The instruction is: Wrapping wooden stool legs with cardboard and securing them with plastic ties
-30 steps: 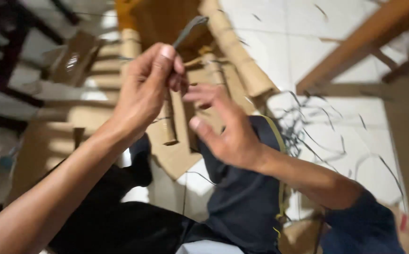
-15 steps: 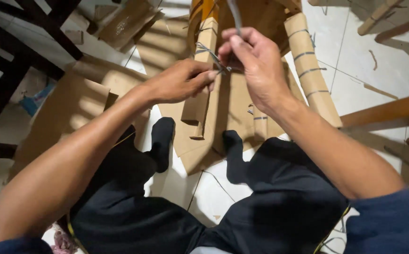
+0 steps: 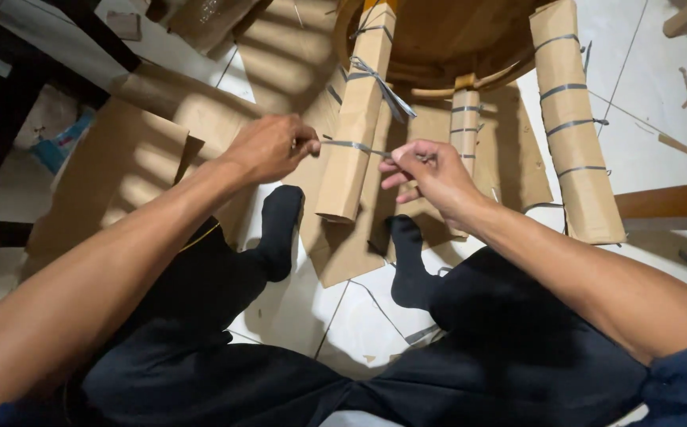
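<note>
1. Presently, the left hand (image 3: 268,146) pinches one end of a grey strap (image 3: 351,146), fingers shut tight on it, at the left side of the near paper-wrapped leg (image 3: 355,119).
2. The right hand (image 3: 430,174) pinches the other end of the same strap just right of that leg, thumb and forefinger closed on it, the remaining fingers loosely curled.
3. The strap runs taut across the leg's front, below a band already knotted (image 3: 375,75) higher up.
4. The leg belongs to an upturned wooden piece of furniture (image 3: 446,39) standing on cardboard (image 3: 122,158) over the tiled floor (image 3: 343,316); two more wrapped legs (image 3: 573,119) stand to the right and far side, each banded.
5. Judgement: good practice calls for even pull from both hands, the strap kept level and flat on the paper, and tension held while crossing the ends, lest the wrap slacken or tear.
</note>
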